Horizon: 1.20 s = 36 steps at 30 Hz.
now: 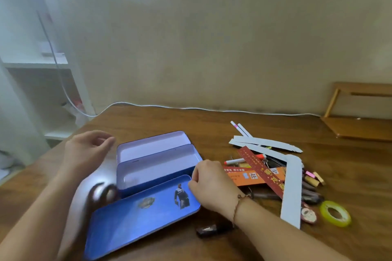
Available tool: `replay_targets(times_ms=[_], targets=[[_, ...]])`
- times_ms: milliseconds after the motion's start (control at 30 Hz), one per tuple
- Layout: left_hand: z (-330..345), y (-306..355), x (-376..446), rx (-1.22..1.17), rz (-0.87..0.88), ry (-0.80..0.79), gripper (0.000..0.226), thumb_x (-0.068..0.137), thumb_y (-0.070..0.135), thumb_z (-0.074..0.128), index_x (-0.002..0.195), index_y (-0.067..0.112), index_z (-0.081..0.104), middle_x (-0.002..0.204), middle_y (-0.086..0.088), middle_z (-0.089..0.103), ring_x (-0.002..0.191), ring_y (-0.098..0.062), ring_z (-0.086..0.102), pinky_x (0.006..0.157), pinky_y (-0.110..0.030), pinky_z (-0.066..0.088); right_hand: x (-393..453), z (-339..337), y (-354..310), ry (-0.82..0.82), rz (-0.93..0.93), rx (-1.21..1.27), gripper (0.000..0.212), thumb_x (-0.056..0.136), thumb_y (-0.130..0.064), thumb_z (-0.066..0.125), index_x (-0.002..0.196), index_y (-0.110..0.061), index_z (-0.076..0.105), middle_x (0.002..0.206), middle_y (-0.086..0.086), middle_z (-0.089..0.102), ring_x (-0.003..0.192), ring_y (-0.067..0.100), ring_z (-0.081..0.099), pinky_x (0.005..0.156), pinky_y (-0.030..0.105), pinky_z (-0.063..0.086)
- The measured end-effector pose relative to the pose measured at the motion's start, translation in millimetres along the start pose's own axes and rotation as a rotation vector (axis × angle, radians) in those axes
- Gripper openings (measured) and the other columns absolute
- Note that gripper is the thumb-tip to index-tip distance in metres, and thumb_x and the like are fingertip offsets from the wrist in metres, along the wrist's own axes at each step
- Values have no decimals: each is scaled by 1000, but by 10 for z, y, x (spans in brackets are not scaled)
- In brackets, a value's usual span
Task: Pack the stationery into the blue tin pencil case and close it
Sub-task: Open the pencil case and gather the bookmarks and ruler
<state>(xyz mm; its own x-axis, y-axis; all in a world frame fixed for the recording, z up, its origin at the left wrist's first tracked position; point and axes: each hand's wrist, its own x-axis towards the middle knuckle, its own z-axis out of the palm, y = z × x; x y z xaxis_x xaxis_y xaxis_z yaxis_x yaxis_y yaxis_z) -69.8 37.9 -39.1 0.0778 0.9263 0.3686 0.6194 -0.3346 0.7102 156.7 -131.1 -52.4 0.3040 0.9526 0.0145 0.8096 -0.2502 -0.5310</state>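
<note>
A brown wooden worktop (212,125) carries an open blue tin pencil case (148,176) at the left and a heap of stationery (275,171) at the right. A roll of yellow tape (335,214) lies just beside the heap, a small dark object (209,230) near the case's lid, and a white cable (212,109) along the far edge.

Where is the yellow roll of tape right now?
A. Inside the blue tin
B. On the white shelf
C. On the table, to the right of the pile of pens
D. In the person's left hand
C: the yellow roll of tape lies flat on the wooden table, just right of the stationery pile, while the blue tin is open with its trays bare.
</note>
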Motion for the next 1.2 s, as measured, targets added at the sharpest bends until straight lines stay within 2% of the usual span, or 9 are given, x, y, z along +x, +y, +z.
replay_targets(times_ms=[133,267,367,533,667,800,933,1067,1200], targets=[[-54,519,-281,-41,228,-120,5,83,24,73,87,27,71,75,2,71,71,-10,59,58,-6,41,-32,62,7,35,-7,-71,15,88,-21,62,89,-8,68,91,10,67,81,26,65,72,39,58],[202,1080,-549,-75,368,-213,10,82,27,73,92,29,71,74,8,69,68,-13,62,69,-23,50,-403,-373,145,126,-30,-94,22,90,-41,58,106,-26,62,101,0,65,93,20,60,77,36,52],[575,1449,-772,-9,467,-329,20,84,36,69,103,32,68,81,16,65,76,-8,60,70,-29,49,-904,-731,480,196,-21,-423,33,91,-54,47,118,-36,51,115,-13,59,106,13,55,74,30,45],[1291,1862,-1217,87,564,-381,29,88,43,58,115,33,63,106,13,64,96,-10,54,77,-29,49,-1458,-751,1028,69,52,-479,74,78,-78,12,134,-42,43,141,-28,35,135,2,30,106,26,35],[1524,1875,-1478,95,606,-348,31,90,46,56,118,35,63,121,16,62,107,-7,52,89,-28,48,-1507,-736,1286,135,23,-571,46,65,-79,40,79,-48,70,88,-31,69,93,-1,67,75,28,56],[1583,1793,-1527,95,655,-404,31,90,50,54,116,37,64,116,20,63,100,-3,48,85,-21,46,-1433,-686,1441,208,-289,-651,33,65,-58,61,85,-34,74,70,-16,72,81,7,69,83,37,51],[1552,1768,-1517,40,685,-437,24,89,48,56,107,37,67,103,22,64,92,-1,45,77,-15,42,-1304,-758,1519,292,-462,-704,19,75,-32,70,93,-26,73,67,-8,70,63,12,63,57,29,53],[1595,1787,-1546,109,742,-452,28,88,52,55,110,37,66,103,22,63,89,-2,41,74,-17,37,-1021,-989,1422,456,40,-500,42,82,-70,44,97,-34,61,89,-16,63,84,7,52,59,23,47],[1647,1789,-1564,154,742,-464,33,87,53,54,116,39,62,113,22,62,100,-2,43,83,-19,32,-761,-878,1411,326,309,-403,55,69,-82,50,98,-35,45,98,-13,60,91,9,52,63,25,47]])
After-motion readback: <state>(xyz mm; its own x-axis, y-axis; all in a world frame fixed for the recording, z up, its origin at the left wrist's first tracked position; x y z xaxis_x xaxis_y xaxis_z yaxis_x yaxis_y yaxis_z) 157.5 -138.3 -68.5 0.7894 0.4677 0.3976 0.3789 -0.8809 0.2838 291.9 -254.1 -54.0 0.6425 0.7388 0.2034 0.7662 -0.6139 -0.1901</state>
